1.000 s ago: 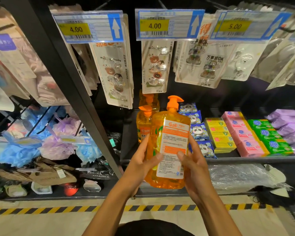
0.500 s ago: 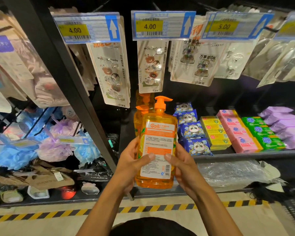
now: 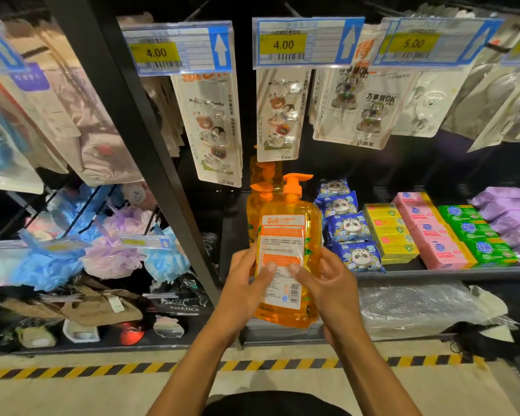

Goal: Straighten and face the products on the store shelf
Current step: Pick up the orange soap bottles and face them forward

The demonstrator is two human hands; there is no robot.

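Note:
An orange pump bottle (image 3: 287,232) with a white and orange label stands upright in front of the shelf (image 3: 451,273). My left hand (image 3: 245,285) grips its left side and my right hand (image 3: 327,283) its right side, both thumbs pressed on the label. Its back label with a barcode faces me. Two more orange pump bottles (image 3: 257,202) stand behind it on the shelf. To the right lie blue panda packs (image 3: 350,226), then yellow (image 3: 392,232), pink (image 3: 433,232) and green (image 3: 478,232) soap bars in rows.
Hook packs (image 3: 278,115) and price tags (image 3: 306,43) hang above the shelf. A black upright post (image 3: 138,121) divides it from bath sponges (image 3: 111,250) at the left. Purple packs (image 3: 514,217) lie far right. A striped line (image 3: 72,372) runs along the floor.
The bottle was tilted to the right a second ago; both hands have brought it upright and a little left, closer to the bottles behind. My thumbs have come closer together on the label.

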